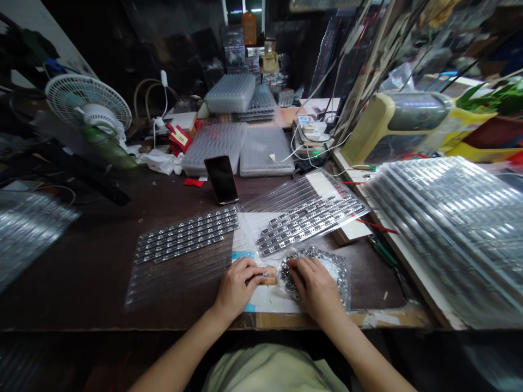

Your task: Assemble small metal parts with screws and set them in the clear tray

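My left hand (237, 284) pinches a small metal part (265, 275) at a small orange-brown block (270, 276) near the table's front edge. My right hand (316, 283) reaches into a clear plastic bag (344, 277) of small shiny metal parts, fingers drawn together; what they hold is hidden. Beyond the bag a clear ribbed tray (312, 218) carries slanted rows of metal-and-black pieces. Left of my hands lies a second clear ribbed tray (180, 286), its far half filled with similar rows. White paper (261, 299) with blue tape spreads beneath the block.
A dark phone (222, 179) stands propped behind the trays. Stacked clear trays (449, 218) cover the right side, with more trays (32, 228) at far left. A white fan (87, 103) is at the back left. Green-handled pliers (384, 251) lie right of the bag.
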Available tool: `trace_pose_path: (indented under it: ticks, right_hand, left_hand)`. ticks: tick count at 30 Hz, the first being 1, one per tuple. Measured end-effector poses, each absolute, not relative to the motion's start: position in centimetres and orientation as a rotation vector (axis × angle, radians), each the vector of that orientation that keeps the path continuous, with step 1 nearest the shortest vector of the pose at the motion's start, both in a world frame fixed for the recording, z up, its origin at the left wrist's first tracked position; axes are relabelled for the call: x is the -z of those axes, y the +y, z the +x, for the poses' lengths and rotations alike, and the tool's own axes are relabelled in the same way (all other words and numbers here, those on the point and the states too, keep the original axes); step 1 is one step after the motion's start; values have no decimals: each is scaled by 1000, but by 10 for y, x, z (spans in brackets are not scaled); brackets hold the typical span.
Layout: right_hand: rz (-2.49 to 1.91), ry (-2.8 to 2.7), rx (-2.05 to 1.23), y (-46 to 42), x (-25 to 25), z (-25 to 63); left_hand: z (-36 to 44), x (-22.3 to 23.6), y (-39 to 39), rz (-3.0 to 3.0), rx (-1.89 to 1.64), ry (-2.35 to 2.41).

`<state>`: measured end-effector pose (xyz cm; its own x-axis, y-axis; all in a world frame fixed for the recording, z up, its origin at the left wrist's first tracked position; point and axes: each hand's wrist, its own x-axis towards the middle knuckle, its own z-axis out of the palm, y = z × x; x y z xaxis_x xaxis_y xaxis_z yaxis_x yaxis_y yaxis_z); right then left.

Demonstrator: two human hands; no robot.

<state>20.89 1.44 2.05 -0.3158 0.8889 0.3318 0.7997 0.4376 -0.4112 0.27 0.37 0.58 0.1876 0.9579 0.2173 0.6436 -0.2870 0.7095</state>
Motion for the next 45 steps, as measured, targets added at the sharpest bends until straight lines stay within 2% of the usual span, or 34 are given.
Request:
trace_pose_path:
  ticks: [9,16,23,34,45]
  right_hand:
    - [-1456,-2212,-206,18,-28,203]
    - [-1353,-2246,-350,19,-22,175]
    - [-1321,-2256,-334,17,-16,166]
    - [-1619,-2435,60,9,-27,200]
    - [-1498,-2275,-203,11,-14,208]
  left_hand:
    - [5,-6,4,1997,-900,1500]
    - [-4,-4,9,1704,-1178,1486]
    - [-4,0,10,1716,-1134,1475]
    - [5,-12,14,1679,-1034,1469]
    - [25,-9,7,1994,-951,1402]
